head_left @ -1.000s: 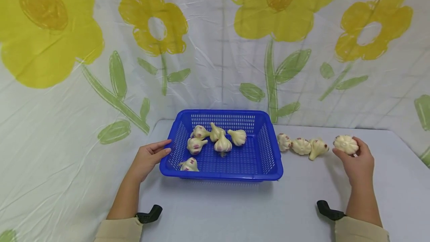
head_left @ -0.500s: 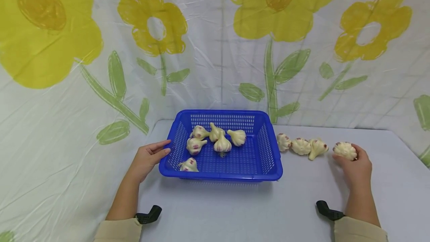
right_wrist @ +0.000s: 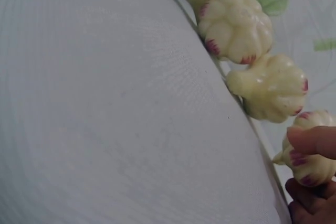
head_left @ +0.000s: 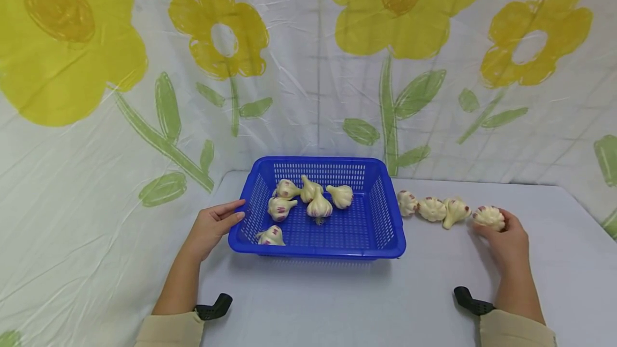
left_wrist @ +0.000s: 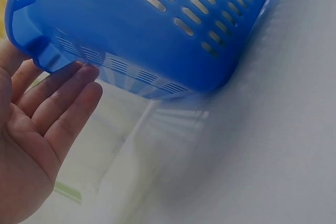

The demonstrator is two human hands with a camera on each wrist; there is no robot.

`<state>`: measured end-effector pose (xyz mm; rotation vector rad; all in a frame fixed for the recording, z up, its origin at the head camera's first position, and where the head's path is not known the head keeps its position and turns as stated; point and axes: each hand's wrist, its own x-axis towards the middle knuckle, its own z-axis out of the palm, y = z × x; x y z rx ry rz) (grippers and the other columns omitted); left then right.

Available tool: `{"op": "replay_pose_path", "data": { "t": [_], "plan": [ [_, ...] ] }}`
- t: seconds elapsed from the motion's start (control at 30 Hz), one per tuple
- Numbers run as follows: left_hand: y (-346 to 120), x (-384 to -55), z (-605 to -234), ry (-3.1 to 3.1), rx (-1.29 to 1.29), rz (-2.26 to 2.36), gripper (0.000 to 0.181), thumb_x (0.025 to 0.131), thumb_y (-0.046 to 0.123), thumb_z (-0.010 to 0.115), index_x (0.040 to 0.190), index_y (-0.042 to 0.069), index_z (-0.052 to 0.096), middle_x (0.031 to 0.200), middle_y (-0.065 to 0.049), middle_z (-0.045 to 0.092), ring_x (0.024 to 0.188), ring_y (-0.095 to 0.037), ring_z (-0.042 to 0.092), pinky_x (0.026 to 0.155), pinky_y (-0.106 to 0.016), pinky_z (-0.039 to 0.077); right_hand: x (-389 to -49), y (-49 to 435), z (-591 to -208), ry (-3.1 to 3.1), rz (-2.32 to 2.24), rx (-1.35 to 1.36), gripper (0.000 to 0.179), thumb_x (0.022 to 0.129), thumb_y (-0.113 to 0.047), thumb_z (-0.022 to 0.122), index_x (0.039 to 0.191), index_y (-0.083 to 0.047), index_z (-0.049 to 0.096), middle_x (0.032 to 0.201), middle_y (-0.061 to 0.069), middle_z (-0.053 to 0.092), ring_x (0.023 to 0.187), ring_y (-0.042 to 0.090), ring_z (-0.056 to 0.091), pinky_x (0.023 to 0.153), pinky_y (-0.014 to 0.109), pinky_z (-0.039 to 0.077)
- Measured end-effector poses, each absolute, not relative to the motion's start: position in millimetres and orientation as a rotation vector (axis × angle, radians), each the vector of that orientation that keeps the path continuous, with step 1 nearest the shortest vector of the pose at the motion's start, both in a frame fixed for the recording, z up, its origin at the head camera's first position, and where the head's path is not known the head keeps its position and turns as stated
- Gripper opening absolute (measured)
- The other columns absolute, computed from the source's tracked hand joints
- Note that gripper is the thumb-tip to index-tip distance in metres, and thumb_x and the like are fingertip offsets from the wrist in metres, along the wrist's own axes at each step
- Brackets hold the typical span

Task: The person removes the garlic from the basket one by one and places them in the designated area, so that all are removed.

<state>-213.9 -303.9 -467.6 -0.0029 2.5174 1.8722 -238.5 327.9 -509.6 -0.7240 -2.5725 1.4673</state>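
My right hand (head_left: 506, 240) holds a garlic bulb (head_left: 489, 218) between thumb and fingers, low over the table at the right end of a row. In the right wrist view this held bulb (right_wrist: 310, 150) has purple patches, and the thumb lies across it. Just left of it is a garlic bulb (head_left: 455, 212) with its stem toward me, then two more bulbs, a garlic bulb (head_left: 431, 209) and one (head_left: 407, 203) beside the blue basket (head_left: 318, 253). My left hand (head_left: 212, 229) touches the basket's left rim with extended fingers; the left wrist view shows fingers (left_wrist: 68, 114) along its outside.
Several garlic bulbs lie in the basket, mostly toward its left and back; one bulb (head_left: 271, 235) is at the near left corner. A white table (head_left: 429, 304) carries everything. Behind it hangs a white curtain (head_left: 299, 100) with yellow flowers.
My right hand has lowered the garlic bulb and shifted it left, close to the row's end. The left hand and the basket stay nearly where they were.
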Motion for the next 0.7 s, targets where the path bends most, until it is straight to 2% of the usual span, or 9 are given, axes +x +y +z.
{"op": "replay_pose_path", "data": {
  "t": [0.17, 0.27, 0.47, 0.57, 0.7],
  "plan": [
    [-304.2, -212.3, -465.9, 2.518, 0.016, 1.868, 0.058, 0.091, 0.036, 0.07, 0.138, 0.004, 0.057, 0.133, -0.022, 0.06, 0.105, -0.016, 0.07, 0.087, -0.025, 0.056, -239.6, 329.0, -511.4, -2.603, 1.462, -0.716, 0.088, 0.09, -0.038, 0.07, 0.157, -0.009, 0.021, 0.158, 0.02, 0.03, 0.133, 0.034, 0.037, 0.107, 0.044, 0.04],
    [-304.1, -212.0, -466.0, 2.517, 0.013, 1.873, 0.059, 0.091, 0.037, 0.07, 0.138, 0.004, 0.057, 0.133, -0.022, 0.06, 0.105, -0.017, 0.07, 0.087, -0.025, 0.056, -239.8, 329.1, -512.3, -2.604, 1.459, -0.725, 0.089, 0.089, -0.039, 0.071, 0.157, -0.009, 0.022, 0.158, 0.02, 0.031, 0.133, 0.034, 0.037, 0.104, 0.04, 0.041],
    [-303.6, -212.3, -467.6, 2.509, 0.006, 1.89, 0.057, 0.091, 0.036, 0.071, 0.137, 0.005, 0.057, 0.133, -0.021, 0.061, 0.107, -0.021, 0.07, 0.086, -0.026, 0.057, -239.7, 328.6, -512.9, -2.605, 1.451, -0.743, 0.089, 0.087, -0.039, 0.074, 0.156, -0.011, 0.025, 0.156, 0.018, 0.035, 0.127, 0.027, 0.042, 0.092, 0.024, 0.042],
    [-303.5, -212.4, -467.8, 2.511, 0.013, 1.892, 0.057, 0.091, 0.035, 0.071, 0.137, 0.005, 0.057, 0.133, -0.021, 0.061, 0.106, -0.021, 0.07, 0.086, -0.027, 0.057, -239.8, 328.7, -513.5, -2.608, 1.443, -0.738, 0.088, 0.087, -0.04, 0.074, 0.156, -0.011, 0.028, 0.153, 0.018, 0.037, 0.119, 0.022, 0.044, 0.081, 0.015, 0.038],
    [-304.3, -213.1, -468.1, 2.512, 0.016, 1.895, 0.057, 0.091, 0.036, 0.071, 0.137, 0.005, 0.058, 0.132, -0.021, 0.061, 0.103, -0.016, 0.07, 0.086, -0.027, 0.057, -239.2, 328.3, -513.6, -2.613, 1.458, -0.733, 0.088, 0.088, -0.041, 0.073, 0.156, -0.011, 0.026, 0.154, 0.018, 0.036, 0.12, 0.022, 0.044, 0.081, 0.014, 0.038]
  ]
}}
